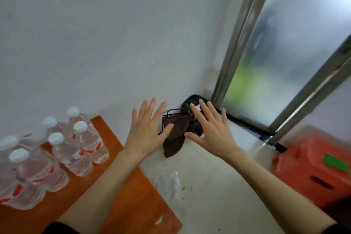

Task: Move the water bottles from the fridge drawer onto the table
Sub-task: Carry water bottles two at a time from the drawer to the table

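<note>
Item 1: my left hand (147,131) is hovering palm-down with fingers straight and spread, gripping nothing, just past the right edge of the table (117,161).

Item 2: my right hand (209,131) is hovering beside it, fingers likewise fanned and bare, the 2 hands apart and not touching.

Item 3: a dark slotted basket (173,135) is sitting on the floor in the wall corner, showing between and beyond my hands, with a black bundle (191,100) behind it.

Item 4: the water bottles (72,150) are standing upright on the orange table at the left, white caps on, red-marked labels, clustered close together; I am counting at least 6, the left ones blurred.

Item 5: an orange plastic stool (311,169) is standing at the right, under a frosted window (281,47), carrying a green scrap (335,162).
</note>
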Available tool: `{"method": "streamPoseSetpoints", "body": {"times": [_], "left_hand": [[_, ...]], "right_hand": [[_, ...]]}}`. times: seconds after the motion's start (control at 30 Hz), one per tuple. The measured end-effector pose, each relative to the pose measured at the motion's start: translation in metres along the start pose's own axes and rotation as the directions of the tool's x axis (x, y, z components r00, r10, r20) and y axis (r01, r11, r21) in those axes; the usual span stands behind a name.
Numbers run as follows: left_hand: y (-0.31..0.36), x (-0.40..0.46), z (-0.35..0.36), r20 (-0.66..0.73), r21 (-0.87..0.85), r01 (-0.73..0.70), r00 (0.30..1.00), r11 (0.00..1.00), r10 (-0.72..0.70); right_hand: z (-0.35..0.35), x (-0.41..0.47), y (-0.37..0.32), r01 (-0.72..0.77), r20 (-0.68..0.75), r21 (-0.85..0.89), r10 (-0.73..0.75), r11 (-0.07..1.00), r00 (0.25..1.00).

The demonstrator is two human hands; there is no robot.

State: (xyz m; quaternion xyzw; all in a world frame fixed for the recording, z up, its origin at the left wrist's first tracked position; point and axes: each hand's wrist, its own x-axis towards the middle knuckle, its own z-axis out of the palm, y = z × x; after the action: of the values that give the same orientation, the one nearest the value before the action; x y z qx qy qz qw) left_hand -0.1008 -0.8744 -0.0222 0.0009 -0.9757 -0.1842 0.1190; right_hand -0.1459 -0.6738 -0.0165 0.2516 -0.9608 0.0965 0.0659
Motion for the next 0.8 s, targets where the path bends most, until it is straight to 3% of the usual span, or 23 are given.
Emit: {"method": "streamPoseSetpoints", "body": {"times": [0.27, 0.43, 0.8], "left_hand": [[0.178, -0.006, 0.019, 0.008, -0.024, -0.396, 0.918, 0.918, 0.396], [0.296, -0.072, 0.055, 0.016, -0.143, -0.531, 0.843, 0.835, 0.538], [0.513, -0.183, 0.133, 0.107, -0.318, -0.749, 0.581, 0.581, 0.807]], "right_hand": [[-0.085, -0.155, 0.115, -0.345, -0.165, -0.142, 0.321, 0.928, 0.933], [-0.118, -0.29, 0.164, -0.498, -0.204, -0.155, 0.465, 0.853, 0.861], [-0.166, -0.535, 0.251, -0.815, -0.305, -0.08, 0.764, 0.574, 0.568]]}}
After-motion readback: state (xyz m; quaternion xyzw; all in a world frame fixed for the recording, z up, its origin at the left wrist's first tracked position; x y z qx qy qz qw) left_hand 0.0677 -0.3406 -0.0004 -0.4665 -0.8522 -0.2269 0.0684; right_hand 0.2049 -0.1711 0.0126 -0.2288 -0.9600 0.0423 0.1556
